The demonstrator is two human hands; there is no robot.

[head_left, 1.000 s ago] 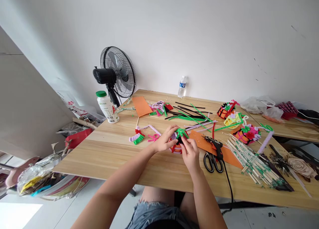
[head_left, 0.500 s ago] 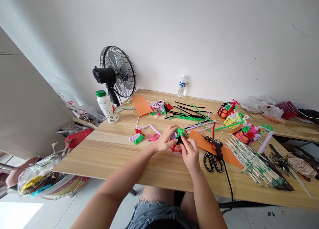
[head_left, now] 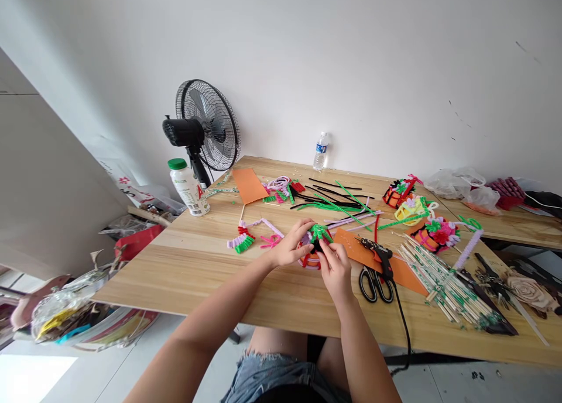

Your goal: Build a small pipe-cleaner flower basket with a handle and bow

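Note:
A small pipe-cleaner basket [head_left: 310,261], orange with red and lilac trim, stands on the table between my hands. Green and black pipe-cleaner flowers [head_left: 320,233] fill its top. My left hand [head_left: 291,246] closes on the flowers from the left, its thumb and fingers around them. From the right, my right hand [head_left: 336,265] pinches at the black flower with thumb and forefinger. The fingers partly hide the basket. Right of it lie a glue gun [head_left: 381,257] and black-handled scissors [head_left: 375,285] on orange sheets [head_left: 351,246].
Finished-looking flower baskets [head_left: 434,234] sit at the right, behind a bundle of sticks [head_left: 448,283]. Loose pipe cleaners [head_left: 338,198] are spread at the back. A white bottle [head_left: 188,186], a fan [head_left: 206,125] and a water bottle [head_left: 321,151] stand farther off. The glue gun's cord [head_left: 404,321] hangs over the front edge.

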